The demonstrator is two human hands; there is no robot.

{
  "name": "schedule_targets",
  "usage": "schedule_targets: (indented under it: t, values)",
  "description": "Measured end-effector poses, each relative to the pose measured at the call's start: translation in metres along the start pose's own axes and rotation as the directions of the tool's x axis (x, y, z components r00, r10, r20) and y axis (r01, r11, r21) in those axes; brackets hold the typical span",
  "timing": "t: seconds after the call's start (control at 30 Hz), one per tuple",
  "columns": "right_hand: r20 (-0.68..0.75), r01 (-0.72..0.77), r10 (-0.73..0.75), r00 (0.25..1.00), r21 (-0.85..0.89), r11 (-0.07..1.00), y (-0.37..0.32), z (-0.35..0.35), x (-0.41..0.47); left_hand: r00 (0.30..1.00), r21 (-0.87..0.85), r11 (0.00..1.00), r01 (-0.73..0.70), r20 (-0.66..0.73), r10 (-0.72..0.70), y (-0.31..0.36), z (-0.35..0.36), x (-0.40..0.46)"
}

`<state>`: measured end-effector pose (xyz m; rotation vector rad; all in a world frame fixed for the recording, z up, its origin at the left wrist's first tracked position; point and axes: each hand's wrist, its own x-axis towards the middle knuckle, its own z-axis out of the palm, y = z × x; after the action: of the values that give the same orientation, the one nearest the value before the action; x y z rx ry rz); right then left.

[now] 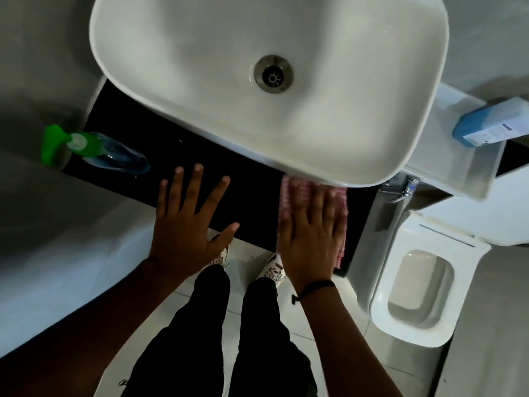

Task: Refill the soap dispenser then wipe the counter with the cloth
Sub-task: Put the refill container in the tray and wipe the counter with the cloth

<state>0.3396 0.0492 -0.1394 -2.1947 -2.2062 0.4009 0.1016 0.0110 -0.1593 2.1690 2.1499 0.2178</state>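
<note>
A clear soap dispenser [114,154] with blue liquid and a green pump stands at the left end of the black counter [246,179]. My left hand [189,222] hovers flat over the counter's front edge, fingers spread, holding nothing. My right hand [312,236] lies flat with spread fingers on a pink checked cloth [292,193], pressing it onto the counter just under the sink's front rim. A blue refill bottle [489,124] lies on a white ledge at the right.
A white basin [386,156] overhangs most of the counter. The white ledge [458,173] and a chrome fitting [400,189] sit to the right, with an open toilet [420,290] below them. A bathtub rim [57,253] runs along the left. My feet stand on pale floor tiles.
</note>
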Motion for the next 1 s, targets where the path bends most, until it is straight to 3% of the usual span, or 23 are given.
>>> schedule_targets:
  t: [0.07, 0.1, 0.2, 0.23, 0.27, 0.33, 0.4, 0.43, 0.5, 0.57, 0.6, 0.67, 0.73, 0.8, 0.87, 0.93, 1.0]
  values:
    - [-0.039, -0.115, 0.115, 0.993, 0.014, 0.993, -0.015, 0.001, 0.010, 1.000, -0.008, 1.000, -0.016, 0.019, 0.016, 0.007, -0.002, 0.014]
    - [-0.034, -0.064, 0.064, 0.997, 0.002, 0.998, -0.021, 0.002, 0.008, 0.999, -0.001, 1.000, -0.019, 0.032, 0.019, 0.011, -0.001, 0.018]
    - [0.033, 0.296, -0.294, 0.955, -0.073, 0.953, 0.000, 0.004, -0.017, 0.999, 0.020, 1.000, -0.016, 0.047, 0.016, 0.017, 0.001, 0.026]
    - [0.054, 0.318, -0.314, 0.948, -0.091, 0.944, 0.018, 0.000, -0.021, 0.999, 0.029, 0.999, -0.016, 0.045, 0.015, 0.017, 0.002, 0.026]
    - [0.045, 0.276, -0.272, 0.961, -0.106, 0.955, 0.033, -0.003, -0.018, 0.999, 0.042, 0.999, -0.018, 0.036, 0.017, 0.017, 0.004, 0.026]
    - [-0.019, 0.026, -0.027, 0.999, -0.058, 0.998, 0.046, -0.007, 0.001, 1.000, 0.071, 0.997, -0.017, 0.024, 0.015, 0.018, 0.005, 0.025]
    - [-0.054, -0.147, 0.146, 0.988, -0.007, 0.989, 0.028, -0.007, 0.016, 1.000, 0.067, 0.998, -0.012, 0.017, 0.011, 0.020, 0.007, 0.027]
    - [-0.046, -0.111, 0.111, 0.993, -0.010, 0.994, 0.017, -0.006, 0.016, 1.000, 0.058, 0.998, -0.011, 0.017, 0.010, 0.021, 0.007, 0.027]
    - [0.003, 0.199, -0.199, 0.980, -0.053, 0.979, 0.008, 0.000, 0.002, 1.000, 0.030, 1.000, 0.002, 0.016, -0.002, 0.020, 0.006, 0.025]
    - [0.099, 0.478, -0.470, 0.877, -0.098, 0.873, 0.026, -0.003, -0.007, 1.000, 0.021, 0.999, 0.024, 0.014, -0.024, 0.013, 0.002, 0.021]
    - [0.127, 0.539, -0.525, 0.841, -0.116, 0.835, 0.037, -0.007, -0.006, 0.999, 0.025, 0.999, 0.040, 0.008, -0.041, 0.010, 0.001, 0.016]
    - [0.119, 0.519, -0.505, 0.855, -0.149, 0.842, 0.044, -0.008, -0.001, 0.996, 0.033, 0.995, 0.090, -0.006, -0.090, 0.003, -0.002, 0.005]
    - [0.059, 0.323, -0.318, 0.946, -0.130, 0.938, 0.025, -0.006, 0.005, 0.989, 0.018, 0.989, 0.146, -0.006, -0.146, 0.000, -0.002, -0.003]
    - [0.008, 0.181, -0.181, 0.984, -0.071, 0.981, -0.013, 0.001, 0.008, 0.982, 0.013, 0.982, 0.189, -0.020, -0.188, -0.003, 0.000, -0.008]
    - [0.035, 0.303, -0.301, 0.953, -0.047, 0.952, -0.033, 0.007, 0.004, 0.977, 0.009, 0.977, 0.211, -0.031, -0.211, -0.001, 0.002, -0.010]
    - [0.112, 0.549, -0.540, 0.834, -0.079, 0.832, -0.022, 0.008, -0.002, 0.969, -0.024, 0.970, 0.243, -0.045, -0.244, 0.000, 0.002, -0.010]
    - [0.155, 0.647, -0.629, 0.762, -0.118, 0.754, 0.002, 0.000, -0.001, 0.962, -0.058, 0.963, 0.263, -0.061, -0.266, 0.001, 0.000, -0.010]
